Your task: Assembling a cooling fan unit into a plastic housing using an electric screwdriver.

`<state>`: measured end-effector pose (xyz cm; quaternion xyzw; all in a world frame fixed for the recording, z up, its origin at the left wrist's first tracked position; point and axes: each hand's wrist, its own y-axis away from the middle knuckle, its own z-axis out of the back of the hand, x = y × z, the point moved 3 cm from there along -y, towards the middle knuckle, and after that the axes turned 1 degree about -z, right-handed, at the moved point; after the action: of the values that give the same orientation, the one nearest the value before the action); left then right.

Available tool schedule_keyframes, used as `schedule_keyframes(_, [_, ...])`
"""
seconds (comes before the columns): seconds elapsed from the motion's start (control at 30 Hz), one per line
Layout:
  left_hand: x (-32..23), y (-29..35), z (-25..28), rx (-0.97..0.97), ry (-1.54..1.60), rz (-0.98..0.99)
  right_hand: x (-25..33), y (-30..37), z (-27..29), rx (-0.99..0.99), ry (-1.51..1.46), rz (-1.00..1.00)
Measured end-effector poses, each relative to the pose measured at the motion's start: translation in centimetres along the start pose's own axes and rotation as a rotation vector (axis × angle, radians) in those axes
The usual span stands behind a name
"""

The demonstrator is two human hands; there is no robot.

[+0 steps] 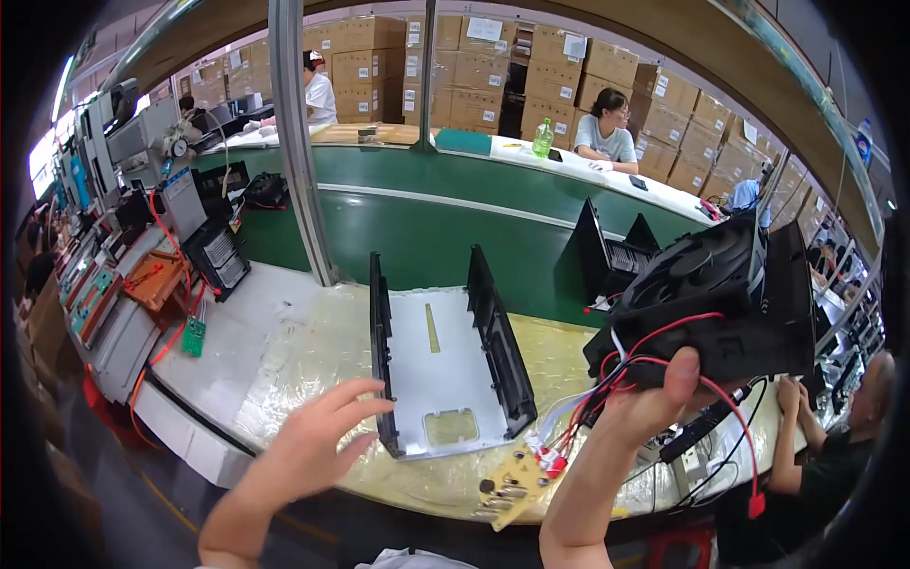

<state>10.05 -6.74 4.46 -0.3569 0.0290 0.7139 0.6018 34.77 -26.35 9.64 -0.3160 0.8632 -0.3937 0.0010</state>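
Observation:
My right hand (654, 403) holds up a black fan housing (711, 351) at the right, thumb pressed on its near side and the other fingers hidden beneath. Red, white and blue wires trail from the housing. Some run down to a yellowish circuit board (517, 484) with a red and white connector, lying at the bench's near edge. A loose red lead with a red plug hangs at the right. My left hand (322, 438) is open, fingers spread, by the left wall of a U-shaped casing (450, 379) with black side walls and a pale floor; contact is unclear.
Behind the bench runs a green conveyor (417, 237) with another black casing (607, 256) on it. A metal post (299, 142) rises left of centre. At the left lie a green circuit board (192, 337) and red hose. A person (820, 465) sits close at the right.

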Motion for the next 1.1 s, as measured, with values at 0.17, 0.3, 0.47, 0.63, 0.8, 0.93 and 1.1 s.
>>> schedule_keyframes(0.17, [-6.5, 2.0, -4.8, -0.102, 0.357, -0.112, 2.6, 1.0, -1.5, 0.011, 0.182, 0.045])
schedule_keyframes(0.3, [-4.0, 1.0, -8.1, -0.283, 0.544, -0.131, 3.6, 0.8, -0.3, 0.067, 0.248, 0.033])
schedule_keyframes(0.47, [-2.4, 1.2, -8.2, -0.516, 1.023, -0.142, 2.8, 1.1, 5.6, 0.233, 0.445, 0.187])
schedule_keyframes(0.63, [-3.0, 0.1, -7.3, -0.789, 0.794, -0.071, 4.8, 0.9, 5.7, 0.437, 0.836, 0.276])
schedule_keyframes(0.8, [-3.2, -0.5, -5.6, -0.601, 0.285, -0.128, 4.4, 0.6, 5.7, 0.483, 0.650, 0.203])
schedule_keyframes(0.93, [-3.9, 0.1, -4.8, -0.463, 0.280, -0.159, 4.2, 0.2, 5.6, 0.500, 0.570, 0.155])
schedule_keyframes(1.1, [-4.0, 1.1, -5.6, -0.376, 0.085, -0.225, 4.9, -1.6, 3.7, 0.704, 0.690, 0.298])
